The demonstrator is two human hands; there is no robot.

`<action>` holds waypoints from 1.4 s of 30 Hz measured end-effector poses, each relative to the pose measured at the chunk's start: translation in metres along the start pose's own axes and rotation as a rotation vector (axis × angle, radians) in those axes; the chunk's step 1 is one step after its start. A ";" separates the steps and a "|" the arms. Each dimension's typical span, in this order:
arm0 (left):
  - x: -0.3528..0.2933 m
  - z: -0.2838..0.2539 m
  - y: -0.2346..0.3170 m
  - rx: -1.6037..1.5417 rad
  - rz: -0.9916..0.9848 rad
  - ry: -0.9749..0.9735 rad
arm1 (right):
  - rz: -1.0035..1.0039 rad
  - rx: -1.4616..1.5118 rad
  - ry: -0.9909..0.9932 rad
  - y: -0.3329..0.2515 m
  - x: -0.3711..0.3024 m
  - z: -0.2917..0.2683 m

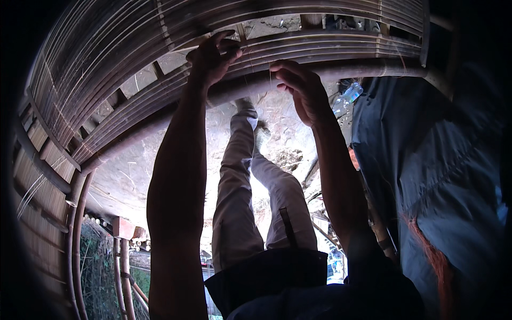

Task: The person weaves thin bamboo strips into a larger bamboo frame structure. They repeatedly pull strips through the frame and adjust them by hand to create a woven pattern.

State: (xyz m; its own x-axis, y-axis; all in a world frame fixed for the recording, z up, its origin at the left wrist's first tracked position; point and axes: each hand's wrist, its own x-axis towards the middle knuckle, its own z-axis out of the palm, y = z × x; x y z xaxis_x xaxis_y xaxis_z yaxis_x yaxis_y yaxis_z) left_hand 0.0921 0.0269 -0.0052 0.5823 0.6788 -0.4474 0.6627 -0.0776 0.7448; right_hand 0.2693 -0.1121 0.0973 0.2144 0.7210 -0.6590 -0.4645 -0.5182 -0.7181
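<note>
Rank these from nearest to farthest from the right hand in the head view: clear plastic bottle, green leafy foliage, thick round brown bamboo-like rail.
1. Thick round brown bamboo-like rail: passing behind the right hand.
2. Clear plastic bottle: to the hand's right.
3. Green leafy foliage: far off, lower left.

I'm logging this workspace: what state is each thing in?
Left hand: thumb and forefinger parted, hold unclear
Right hand: fingers bent, hold unclear
Bamboo slats: set in bands, open gaps between
Clear plastic bottle: apparently lying down, fill unclear
Dark sheet: draped in folds
Orange fibres: loosely bunched
Light trousers: worn, creased
</note>
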 end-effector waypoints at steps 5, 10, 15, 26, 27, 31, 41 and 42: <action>0.001 0.000 0.019 -0.062 -0.015 0.143 | -0.077 0.152 0.008 -0.013 0.030 0.008; -0.019 -0.001 0.037 -0.155 0.003 0.539 | -0.456 -0.510 -0.334 -0.031 0.030 0.022; -0.044 0.002 0.078 -0.404 -0.109 0.281 | -0.117 -0.455 -0.111 0.002 -0.004 -0.013; -0.056 0.028 0.095 -0.548 -0.333 0.297 | -0.004 -0.396 0.007 -0.017 -0.010 -0.027; -0.060 0.032 0.095 -0.533 -0.342 0.255 | -0.102 -0.391 -0.045 -0.012 -0.010 -0.032; -0.075 0.032 0.114 -0.563 -0.366 0.173 | -0.389 -0.276 -0.314 -0.029 -0.052 -0.035; -0.136 -0.005 0.159 -1.021 -0.177 0.126 | -0.366 -0.419 -0.578 -0.045 -0.220 -0.030; -0.150 -0.013 0.176 -0.833 -0.013 0.002 | -0.345 -0.329 -0.510 -0.032 -0.232 -0.048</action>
State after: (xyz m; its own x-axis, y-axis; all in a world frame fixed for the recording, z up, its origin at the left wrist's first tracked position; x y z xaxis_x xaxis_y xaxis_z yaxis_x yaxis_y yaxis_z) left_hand 0.1149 -0.0791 0.1993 0.5761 0.6771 -0.4578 0.1031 0.4955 0.8625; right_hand 0.2761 -0.2849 0.2619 -0.1646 0.9537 -0.2518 -0.1409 -0.2754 -0.9509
